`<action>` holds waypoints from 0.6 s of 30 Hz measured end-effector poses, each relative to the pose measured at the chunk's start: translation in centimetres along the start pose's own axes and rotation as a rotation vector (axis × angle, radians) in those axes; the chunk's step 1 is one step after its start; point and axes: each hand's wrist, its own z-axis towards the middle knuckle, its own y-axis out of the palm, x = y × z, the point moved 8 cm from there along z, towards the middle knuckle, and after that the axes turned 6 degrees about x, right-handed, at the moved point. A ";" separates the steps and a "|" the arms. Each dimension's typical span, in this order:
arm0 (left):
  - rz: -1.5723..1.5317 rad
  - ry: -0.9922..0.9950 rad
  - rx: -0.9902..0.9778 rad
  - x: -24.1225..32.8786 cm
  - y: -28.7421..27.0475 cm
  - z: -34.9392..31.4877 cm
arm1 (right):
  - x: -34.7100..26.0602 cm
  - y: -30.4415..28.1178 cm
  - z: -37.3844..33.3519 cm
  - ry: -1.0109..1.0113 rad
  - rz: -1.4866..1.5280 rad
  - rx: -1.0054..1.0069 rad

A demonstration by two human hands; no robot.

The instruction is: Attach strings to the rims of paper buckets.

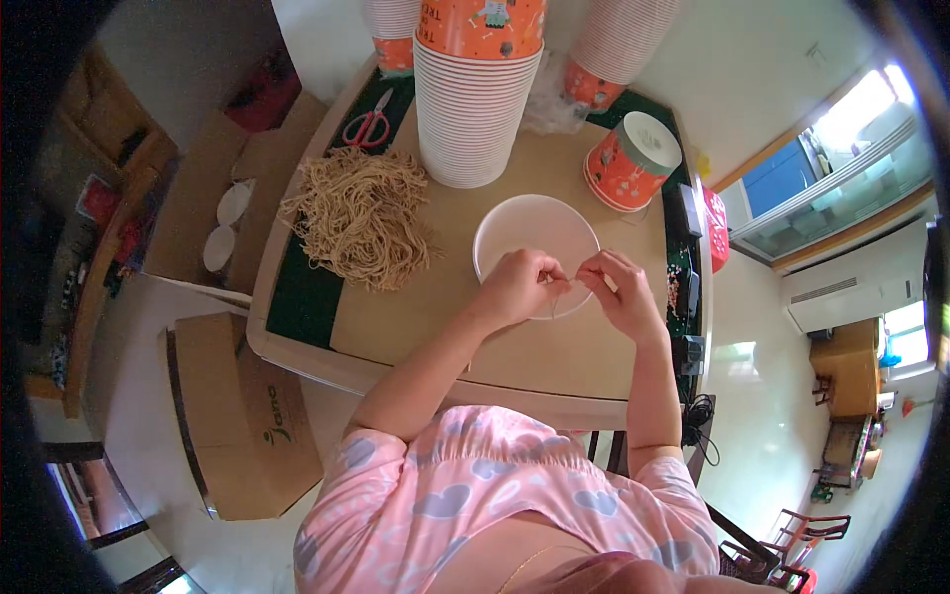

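A white paper bucket stands on the table with its open mouth toward me. Over its near rim my left hand is closed in a pinch, and a thin strand of twine shows at its fingertips. Close beside it, my right hand pinches too, its fingertips almost meeting the left ones; the strand between them is too fine to follow fully. To the left lies a loose heap of beige twine. Red-handled scissors rest just beyond the heap.
A tall stack of nested buckets rises behind the bucket, with more stacks further back. An upturned orange bucket sits at the right. Dark boxes line the table's right edge. Cardboard boxes stand on the floor at left.
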 end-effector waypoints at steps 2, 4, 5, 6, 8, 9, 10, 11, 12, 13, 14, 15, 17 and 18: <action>-0.041 0.013 0.022 -0.4 0.3 0.0 | 0.3 0.5 -0.3 -0.003 -0.022 0.011; -0.080 0.025 0.044 -0.4 0.2 -0.1 | 0.8 0.7 -0.6 0.071 0.052 0.070; -0.114 0.026 0.070 0.1 -0.3 -0.2 | 0.8 0.9 -0.8 0.073 0.053 0.071; -0.148 0.027 0.096 0.2 -0.8 -0.2 | 1.1 0.8 -0.9 0.104 0.074 0.108; -0.139 0.021 0.037 0.0 -1.2 -0.2 | 1.5 0.8 -1.2 0.136 0.098 0.147; -0.157 -0.012 -0.023 0.1 -1.1 -0.4 | 1.7 0.9 -1.3 0.142 0.117 0.150; -0.176 -0.044 -0.083 0.0 -0.9 -0.6 | 1.8 0.9 -1.4 0.148 0.136 0.154; -0.174 -0.045 -0.084 -0.4 -1.0 -0.7 | 1.8 1.0 -1.5 0.149 0.138 0.154; -0.076 0.083 -0.100 0.1 -1.0 -0.9 | 1.6 1.0 -1.5 0.136 0.133 0.161; 0.022 0.212 -0.115 0.7 -0.8 -1.1 | 1.4 1.1 -1.5 0.123 0.129 0.168; 0.023 0.211 -0.117 0.8 -0.8 -1.2 | 1.3 1.1 -1.5 0.124 0.131 0.169; 0.043 0.273 -0.102 1.4 -0.8 -1.4 | 1.1 1.1 -1.4 0.098 0.113 0.165; 0.063 0.336 -0.087 1.8 -0.8 -1.7 | 0.7 1.2 -1.3 0.073 0.096 0.161; 0.135 0.349 -0.100 1.5 -0.6 -1.7 | 0.5 1.2 -1.3 0.069 0.090 0.159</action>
